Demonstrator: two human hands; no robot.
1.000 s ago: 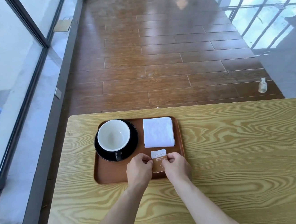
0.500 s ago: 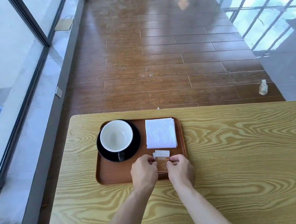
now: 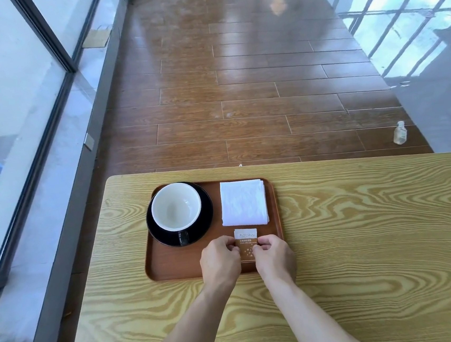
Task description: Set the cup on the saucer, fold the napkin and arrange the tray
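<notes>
A brown tray (image 3: 173, 267) lies on the wooden table. On its left a white-lined cup (image 3: 176, 206) stands on a black saucer (image 3: 207, 222), handle toward me. A folded white napkin (image 3: 243, 203) lies flat at the tray's back right. Just in front of it a small brown and white sugar packet (image 3: 246, 244) lies on the tray. My left hand (image 3: 219, 259) pinches the packet's left edge and my right hand (image 3: 274, 255) pinches its right edge, fingers curled.
The yellow wood-grain table (image 3: 363, 240) stretches far to the right of the tray. Beyond its far edge lies a brown plank floor with a small clear bottle (image 3: 399, 133) standing at the right. Glass walls run along the left.
The packet, skewed and overlapping before, now lies square in front of the napkin. Both hands stay at its sides; the view has shifted slightly.
</notes>
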